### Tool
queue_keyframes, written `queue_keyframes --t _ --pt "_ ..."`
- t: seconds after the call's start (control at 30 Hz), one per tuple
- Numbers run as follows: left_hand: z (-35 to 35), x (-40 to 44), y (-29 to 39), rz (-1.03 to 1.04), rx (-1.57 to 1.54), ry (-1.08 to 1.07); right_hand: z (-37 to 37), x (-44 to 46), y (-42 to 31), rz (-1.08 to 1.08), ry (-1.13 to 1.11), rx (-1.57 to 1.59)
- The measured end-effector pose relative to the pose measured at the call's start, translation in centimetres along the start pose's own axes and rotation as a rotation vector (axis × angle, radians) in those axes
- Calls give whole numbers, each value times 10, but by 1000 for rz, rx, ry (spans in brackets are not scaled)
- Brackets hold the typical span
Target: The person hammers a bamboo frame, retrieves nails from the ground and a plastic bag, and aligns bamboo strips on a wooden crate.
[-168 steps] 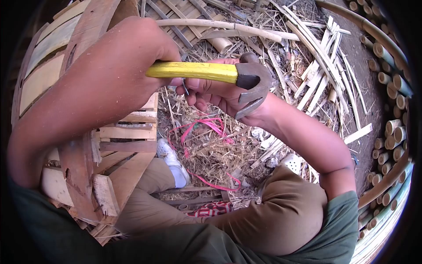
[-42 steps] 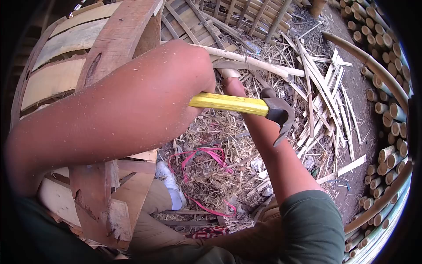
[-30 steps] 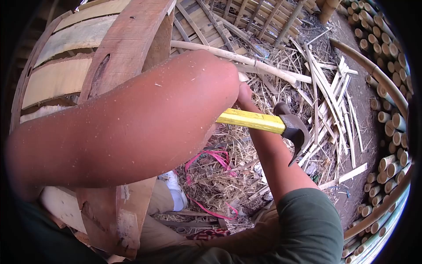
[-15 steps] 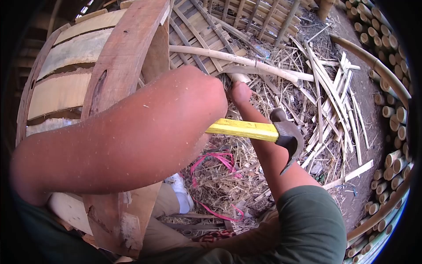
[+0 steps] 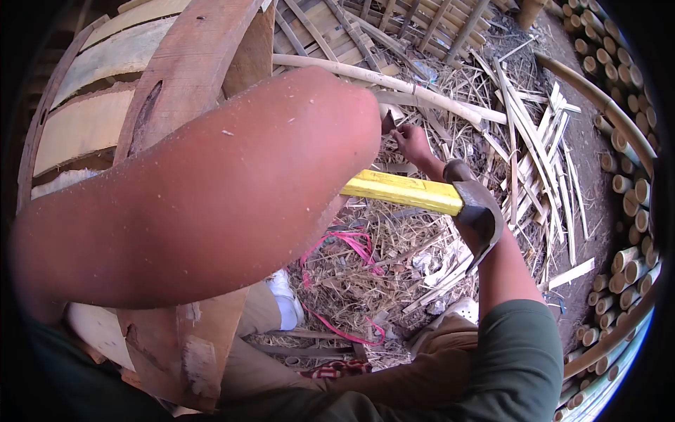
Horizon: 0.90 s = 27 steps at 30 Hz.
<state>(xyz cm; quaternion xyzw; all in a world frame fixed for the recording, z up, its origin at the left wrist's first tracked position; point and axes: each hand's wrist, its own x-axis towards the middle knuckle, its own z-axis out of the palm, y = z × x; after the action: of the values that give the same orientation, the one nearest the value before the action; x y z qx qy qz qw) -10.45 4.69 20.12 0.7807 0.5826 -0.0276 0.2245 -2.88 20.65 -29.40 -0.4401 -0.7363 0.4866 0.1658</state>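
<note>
Right of centre, a yellow-handled hammer (image 5: pixel 436 197) projects from beneath the left hand (image 5: pixel 361 121), whose hidden fingers cannot be judged. At upper centre, the right hand (image 5: pixel 416 143) has curled fingers; whether they pinch anything cannot be told. Slatted woodwork (image 5: pixel 88 126) occupies the upper left.

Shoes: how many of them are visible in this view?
2. One white shoe is left of the pink ribbon; the other white shoe is further right, partly covered by the trouser leg. Others may be hidden.
</note>
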Motion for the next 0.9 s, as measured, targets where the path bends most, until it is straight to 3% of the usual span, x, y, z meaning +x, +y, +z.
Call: queue_keyframes --t 0.03,0.1,0.17,0.27,0.37,0.43,0.47,0.5,0.53,0.67,0.77,0.9 --pt "2 -1 0 -1 0 8 -13 -4 0 -31 -43 45" --pt "10 -3 -3 31 33 79 -33 -10 -2 140 -136 386" --pt "14 0 -2 68 63 137 -52 -6 0 190 -307 434" --pt "10 6 7 -101 42 -9 -90 -1 -12 292 -809 306" --pt "16 6 -3 -71 53 -21 -125 13 -11 189 -945 196" --pt "27 1 -21 -11 -170 79 -156 9 -39 262 -650 323" --pt "28 1 -22 11 -244 111 -162 10 -42 246 -359 427" --pt "22 3 -10 20 -167 120 -166 13 -42 227 -65 522" --pt "21 3 -9 26 -131 122 -170 15 -41 183 60 418" --pt "20 7 -12 20 -8 17 -171 15 0 161 -52 36" --pt "20 12 9 -165 159 47 -142 -5 24 -103 -115 -387" --pt "25 4 -23 -67 54 75 -103 -27 7 -205 -348 -737"
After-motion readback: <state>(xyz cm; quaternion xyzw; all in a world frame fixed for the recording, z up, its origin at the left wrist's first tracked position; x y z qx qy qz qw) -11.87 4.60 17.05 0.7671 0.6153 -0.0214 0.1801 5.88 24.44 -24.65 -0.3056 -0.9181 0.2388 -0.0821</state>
